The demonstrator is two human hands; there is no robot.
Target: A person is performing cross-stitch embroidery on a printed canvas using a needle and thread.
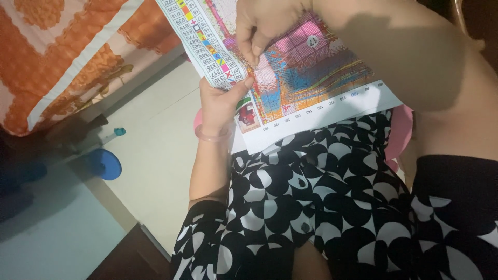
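- The chart (306,67), a white sheet printed with a many-coloured grid pattern and a column of small colour squares along one edge, lies across the person's lap, partly over the dress (321,192).
- The left hand (223,101) grips the chart's near-left edge, thumb pressed on top of the paper and fingers hidden beneath it.
- A clear pink bangle (212,136) sits on the left wrist.
- The right hand (262,26) hovers over the upper middle of the chart with thumb and forefinger pinched together, tips touching the coloured grid; whether they hold something thin, I cannot tell.
- The right forearm crosses the top right of the view and throws a shadow on the chart.
- The dress is black with white curved shapes and fills the lower right.
- A small red picture (248,115) shows at the chart's lower-left corner, just beside the left thumb.
- To the left, an orange and white patterned cloth (62,57) lies well apart from the hands.
- A blue round object (108,165) rests on the pale floor (155,150) below that cloth.
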